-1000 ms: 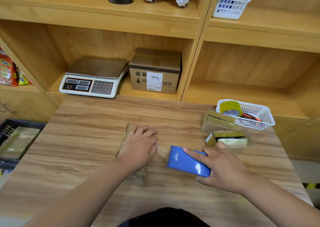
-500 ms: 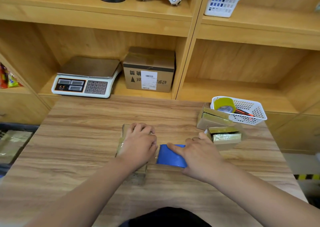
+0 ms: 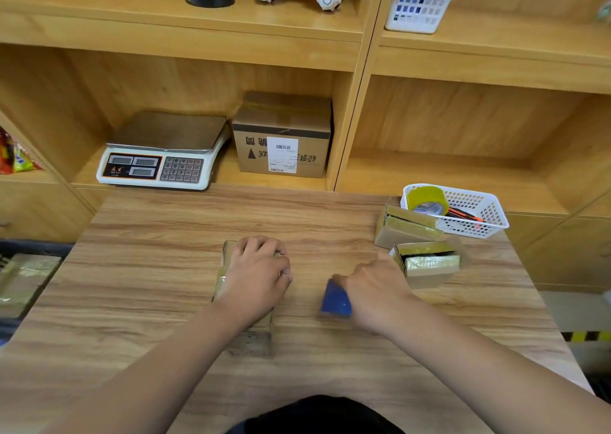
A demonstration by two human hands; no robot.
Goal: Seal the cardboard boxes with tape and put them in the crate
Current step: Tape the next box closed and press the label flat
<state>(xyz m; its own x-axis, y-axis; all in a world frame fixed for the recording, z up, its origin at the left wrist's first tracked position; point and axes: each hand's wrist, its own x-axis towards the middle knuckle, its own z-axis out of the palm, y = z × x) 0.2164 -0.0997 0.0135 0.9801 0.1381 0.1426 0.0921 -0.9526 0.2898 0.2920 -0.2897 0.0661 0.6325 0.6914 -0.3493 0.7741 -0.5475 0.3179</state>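
The cardboard box (image 3: 253, 337) being sealed lies lengthwise near the middle of the table (image 3: 148, 268). The left hand (image 3: 256, 274) rests on top of it, palm down, with its fingers bent over the far end so that it holds the box in place. Just to the right, the right hand (image 3: 373, 288) grips a blue tape dispenser (image 3: 335, 299) (blurred, so its contact with the table cannot be told), a little apart from the box. Two more small boxes (image 3: 405, 230) sit at the table's far right, the nearer one (image 3: 429, 265) with its flap standing open, beside a white basket (image 3: 479, 217) holding a yellow tape roll (image 3: 426, 198). The dark crate (image 3: 33, 246) stands off the left edge with a taped box (image 3: 23, 278) inside.
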